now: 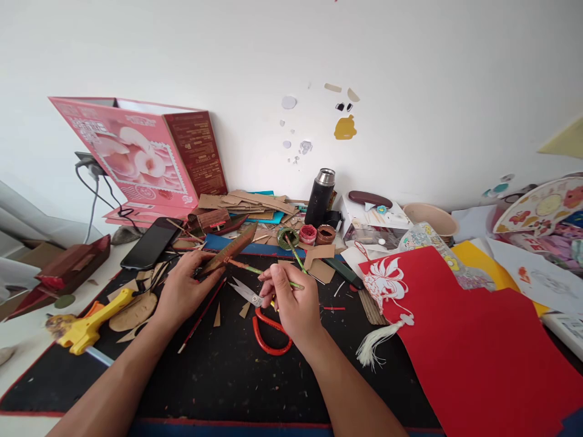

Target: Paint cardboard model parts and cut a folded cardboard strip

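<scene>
My left hand (184,288) grips a long, pointed brown cardboard piece (234,247), shaped like a small boat hull and tilted up to the right. Between the fingers of my right hand (294,303) is a slim green paintbrush (250,267); its reddish-brown tip meets or nearly meets the cardboard piece. Scissors with red handles (272,351) lie on the black mat (218,394), partly hidden under my right hand. Beyond my hands stand paint jars: green (283,240) with another brush in it, red (308,234) and brown (326,234).
To the left are a yellow glue gun (86,328), a phone (150,243) and a finished-looking brown cardboard boat (64,270). Cardboard scraps (248,203) and a black thermos (320,197) stand near the wall. Red paper (483,340) covers the right side; a pink box (136,152) rises behind.
</scene>
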Tool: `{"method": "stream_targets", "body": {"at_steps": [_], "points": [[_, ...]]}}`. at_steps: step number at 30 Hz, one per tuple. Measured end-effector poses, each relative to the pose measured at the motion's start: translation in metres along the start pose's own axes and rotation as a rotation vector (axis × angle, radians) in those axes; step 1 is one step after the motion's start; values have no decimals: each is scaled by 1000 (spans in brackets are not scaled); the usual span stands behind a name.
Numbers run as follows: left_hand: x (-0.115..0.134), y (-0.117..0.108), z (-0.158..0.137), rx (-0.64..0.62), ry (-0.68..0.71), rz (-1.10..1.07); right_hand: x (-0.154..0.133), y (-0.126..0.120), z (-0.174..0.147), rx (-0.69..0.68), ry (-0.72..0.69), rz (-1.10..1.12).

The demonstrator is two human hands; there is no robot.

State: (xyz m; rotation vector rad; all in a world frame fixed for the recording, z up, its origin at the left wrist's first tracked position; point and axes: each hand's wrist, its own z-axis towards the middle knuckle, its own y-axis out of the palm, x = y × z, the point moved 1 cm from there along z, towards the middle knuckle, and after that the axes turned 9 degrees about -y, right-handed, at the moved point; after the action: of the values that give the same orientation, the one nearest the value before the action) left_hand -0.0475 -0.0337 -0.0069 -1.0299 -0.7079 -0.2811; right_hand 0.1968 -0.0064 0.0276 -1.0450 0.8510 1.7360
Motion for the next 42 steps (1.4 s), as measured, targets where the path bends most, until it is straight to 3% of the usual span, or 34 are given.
{"method": "stream_targets", "body": {"at_steps": [27,42], "points": [[-7,1,0,27,7,21,0,0,0,-23,-73,-24],[-3,1,-1,10,17,11,1,-2,1,49,-131,-45]]}}
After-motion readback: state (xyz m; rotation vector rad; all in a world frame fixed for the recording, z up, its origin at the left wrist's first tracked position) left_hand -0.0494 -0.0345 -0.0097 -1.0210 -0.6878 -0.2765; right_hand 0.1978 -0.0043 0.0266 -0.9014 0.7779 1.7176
